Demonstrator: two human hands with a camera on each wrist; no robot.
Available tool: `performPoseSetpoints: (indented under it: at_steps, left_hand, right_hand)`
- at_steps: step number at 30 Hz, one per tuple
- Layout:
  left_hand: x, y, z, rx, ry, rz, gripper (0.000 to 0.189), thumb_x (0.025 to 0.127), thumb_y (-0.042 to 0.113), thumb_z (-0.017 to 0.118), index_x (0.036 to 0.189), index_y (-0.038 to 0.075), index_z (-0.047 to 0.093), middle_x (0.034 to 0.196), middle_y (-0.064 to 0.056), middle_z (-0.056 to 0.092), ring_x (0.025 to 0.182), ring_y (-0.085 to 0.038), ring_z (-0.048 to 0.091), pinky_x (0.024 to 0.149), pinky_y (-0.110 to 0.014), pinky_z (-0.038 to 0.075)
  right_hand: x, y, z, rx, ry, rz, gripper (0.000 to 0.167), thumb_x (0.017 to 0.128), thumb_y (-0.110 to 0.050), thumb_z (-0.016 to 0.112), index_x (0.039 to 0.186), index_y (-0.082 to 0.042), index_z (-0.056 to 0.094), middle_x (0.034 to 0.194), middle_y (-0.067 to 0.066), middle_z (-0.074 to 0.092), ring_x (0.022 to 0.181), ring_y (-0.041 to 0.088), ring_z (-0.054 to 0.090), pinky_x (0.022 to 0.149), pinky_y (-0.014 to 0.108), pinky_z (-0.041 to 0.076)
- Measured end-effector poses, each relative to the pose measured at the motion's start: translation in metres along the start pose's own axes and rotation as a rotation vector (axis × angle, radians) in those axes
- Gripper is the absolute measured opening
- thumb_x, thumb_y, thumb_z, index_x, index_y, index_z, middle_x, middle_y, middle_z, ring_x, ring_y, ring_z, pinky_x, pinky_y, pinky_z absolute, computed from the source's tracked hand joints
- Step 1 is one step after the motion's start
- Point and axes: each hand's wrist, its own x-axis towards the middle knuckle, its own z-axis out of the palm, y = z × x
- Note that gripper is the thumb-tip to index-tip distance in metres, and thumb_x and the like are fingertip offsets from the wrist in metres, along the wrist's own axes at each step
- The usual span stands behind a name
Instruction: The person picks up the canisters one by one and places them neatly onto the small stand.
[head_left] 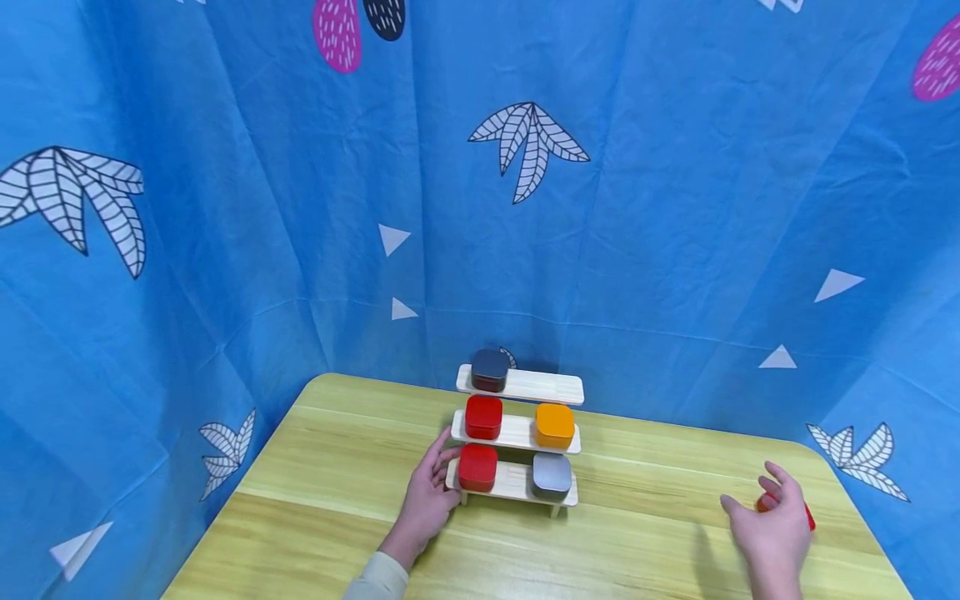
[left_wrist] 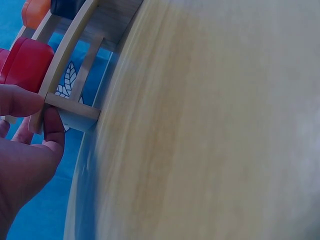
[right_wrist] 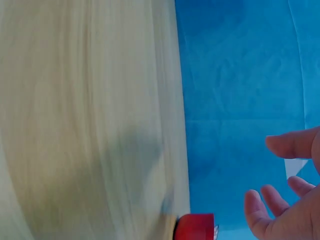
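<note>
A three-tier wooden step rack [head_left: 517, 482] carries small rounded-square boxes. The top tier has a dark blue box [head_left: 490, 370] at its left. On the middle tier are a red box [head_left: 483, 417] and an orange box [head_left: 555, 426]. A second red box [head_left: 477, 467] and a grey box [head_left: 552, 476] sit on the bottom tier. My left hand [head_left: 429, 504] pinches the bottom tier's left end, as the thumb [left_wrist: 20, 101] and fingers in the left wrist view show. At the far right my right hand [head_left: 772, 533] hovers, fingers spread, over a partly hidden red object [head_left: 811, 518].
The rack stands near the back edge of a light wood table [head_left: 637, 533]. A blue patterned curtain [head_left: 675, 208] hangs behind the table and along its sides. Table surface lies between the rack and my right hand.
</note>
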Motion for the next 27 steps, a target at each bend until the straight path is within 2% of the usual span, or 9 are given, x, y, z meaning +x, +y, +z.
performPoseSetpoints:
  at_steps: [6, 10, 13, 17, 23, 27]
  left_hand:
    - [0.0, 0.001, 0.0, -0.011, -0.004, 0.002, 0.099, 0.078, -0.025, 0.057, 0.159, 0.025, 0.029, 0.143, -0.01, 0.05, 0.12, -0.03, 0.052, 0.089, -0.032, 0.052]
    - [0.0, 0.001, 0.0, -0.015, -0.005, 0.0, 0.1, 0.078, -0.025, 0.057, 0.159, 0.027, 0.029, 0.143, -0.009, 0.05, 0.12, -0.031, 0.052, 0.089, -0.033, 0.052]
    - [0.0, 0.003, 0.001, -0.011, -0.003, -0.002, 0.1, 0.078, -0.025, 0.057, 0.159, 0.026, 0.029, 0.143, -0.009, 0.05, 0.121, -0.031, 0.051, 0.087, -0.034, 0.052]
    - [0.0, 0.003, 0.001, -0.008, -0.002, -0.001, 0.099, 0.078, -0.025, 0.057, 0.159, 0.025, 0.029, 0.143, -0.01, 0.05, 0.121, -0.031, 0.051, 0.087, -0.033, 0.052]
    - [0.001, 0.0, 0.0, -0.021, -0.005, -0.001, 0.099, 0.078, -0.025, 0.057, 0.159, 0.026, 0.029, 0.143, -0.009, 0.05, 0.122, -0.031, 0.051, 0.09, -0.033, 0.052]
    - [0.0, -0.001, 0.0, -0.015, 0.002, -0.007, 0.1, 0.078, -0.024, 0.058, 0.159, 0.027, 0.029, 0.143, -0.008, 0.05, 0.122, -0.03, 0.051, 0.089, -0.035, 0.051]
  right_hand:
    - [0.005, 0.008, -0.003, 0.009, 0.023, 0.009, 0.085, 0.084, -0.005, 0.073, 0.156, -0.007, 0.029, 0.149, 0.027, 0.041, 0.128, 0.045, 0.04, 0.102, 0.057, 0.033]
    - [0.007, 0.011, -0.004, 0.003, 0.032, 0.03, 0.086, 0.083, -0.005, 0.074, 0.157, -0.007, 0.028, 0.149, 0.03, 0.037, 0.128, 0.049, 0.038, 0.101, 0.062, 0.035]
    - [0.008, 0.014, -0.005, -0.005, 0.058, 0.032, 0.085, 0.082, -0.005, 0.074, 0.156, -0.005, 0.031, 0.147, 0.031, 0.038, 0.128, 0.051, 0.036, 0.097, 0.063, 0.037]
    - [0.01, 0.019, -0.007, -0.014, 0.09, 0.043, 0.082, 0.083, -0.006, 0.073, 0.154, -0.003, 0.033, 0.145, 0.032, 0.038, 0.131, 0.052, 0.029, 0.092, 0.063, 0.034]
    - [0.011, 0.03, -0.01, -0.047, 0.112, 0.079, 0.082, 0.081, -0.008, 0.072, 0.153, -0.004, 0.035, 0.144, 0.032, 0.039, 0.132, 0.054, 0.022, 0.079, 0.06, 0.034]
    - [0.012, 0.034, -0.011, -0.051, 0.112, 0.108, 0.083, 0.081, -0.008, 0.072, 0.154, -0.005, 0.033, 0.145, 0.033, 0.036, 0.134, 0.054, 0.02, 0.077, 0.061, 0.036]
